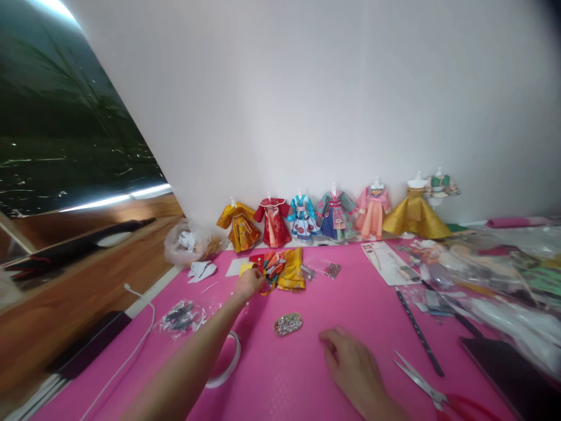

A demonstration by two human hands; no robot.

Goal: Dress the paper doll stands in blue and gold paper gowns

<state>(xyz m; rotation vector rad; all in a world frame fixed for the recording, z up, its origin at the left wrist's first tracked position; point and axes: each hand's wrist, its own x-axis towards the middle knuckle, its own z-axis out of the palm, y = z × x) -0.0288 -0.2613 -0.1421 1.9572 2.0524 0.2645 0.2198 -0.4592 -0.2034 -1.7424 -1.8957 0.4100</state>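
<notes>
At a pink-covered table, my left hand reaches to a heap of small doll garments, red, orange and gold, its fingers curled at the left edge of the cloth; whether they grip any of it I cannot tell; my right hand rests low, loosely open, near an oval dish of beads that lies between my two hands and the garments; a white ring sits partly behind my left forearm, while red-handled scissors and a dotted black strip lie to the right; beyond, a row of dressed doll forms lines the pale wall.
</notes>
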